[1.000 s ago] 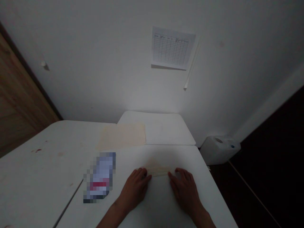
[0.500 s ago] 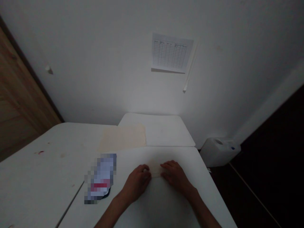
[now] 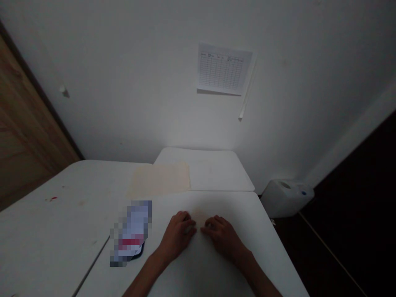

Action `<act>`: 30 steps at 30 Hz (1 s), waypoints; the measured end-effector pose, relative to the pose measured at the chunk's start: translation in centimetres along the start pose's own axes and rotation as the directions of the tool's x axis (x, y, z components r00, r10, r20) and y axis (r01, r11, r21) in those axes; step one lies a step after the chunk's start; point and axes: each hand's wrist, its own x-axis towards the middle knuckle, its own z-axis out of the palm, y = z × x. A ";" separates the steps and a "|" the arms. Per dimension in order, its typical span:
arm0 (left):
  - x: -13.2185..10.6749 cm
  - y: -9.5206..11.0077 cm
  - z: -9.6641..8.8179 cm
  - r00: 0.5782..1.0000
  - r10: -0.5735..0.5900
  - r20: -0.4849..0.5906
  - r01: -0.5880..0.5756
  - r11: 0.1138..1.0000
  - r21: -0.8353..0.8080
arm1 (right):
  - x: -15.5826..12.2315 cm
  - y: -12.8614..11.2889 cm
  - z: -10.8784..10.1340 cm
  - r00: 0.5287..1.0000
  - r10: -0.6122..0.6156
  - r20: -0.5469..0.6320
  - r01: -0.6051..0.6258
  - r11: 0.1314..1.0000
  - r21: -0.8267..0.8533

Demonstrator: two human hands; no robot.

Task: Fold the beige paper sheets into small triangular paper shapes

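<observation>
A small folded piece of beige paper (image 3: 199,217) lies on the white table (image 3: 216,264), mostly hidden between my hands. My left hand (image 3: 177,235) rests on the table with its curled fingers against the paper's left side. My right hand (image 3: 221,237) presses in from the other side, its fingertips on the paper's right edge. Just left of my left hand lies a pixel-blurred flat packet (image 3: 131,233) with a red band, its details unreadable.
A larger beige sheet (image 3: 159,179) lies farther ahead, overlapping a white padded board (image 3: 216,173). Another white table section (image 3: 52,222) extends left. Beyond the right table edge, a white plastic canister (image 3: 286,198) stands on the dark floor.
My right hand has slid left toward my left hand. The beige paper between them now looks narrower and more covered.
</observation>
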 end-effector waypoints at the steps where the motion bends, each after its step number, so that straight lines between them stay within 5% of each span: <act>1: 0.0 0.0 0.0 1.000 0.008 -0.004 -0.008 1.000 0.005 | -0.1 -0.1 0.1 1.000 -0.004 0.004 0.004 1.000 -0.011; 6: -1.5 0.3 -0.4 0.995 0.069 -0.068 -0.053 0.975 0.217 | -0.4 -0.1 0.5 1.000 0.010 0.010 -0.010 1.000 -0.021; 10: -3.6 1.8 -0.1 0.993 0.087 0.081 -0.111 0.926 0.362 | -0.6 -0.3 0.4 0.999 0.039 0.009 -0.039 0.999 -0.004; 19: -3.8 4.3 1.0 0.960 -0.126 0.252 0.002 0.898 0.440 | -0.6 -0.3 0.3 0.998 0.056 0.007 -0.056 0.997 0.044; 30: -5.5 2.8 -1.1 0.937 -0.301 0.175 0.183 0.853 0.488 | -0.8 -0.3 0.6 0.997 0.075 -0.006 -0.075 0.996 0.037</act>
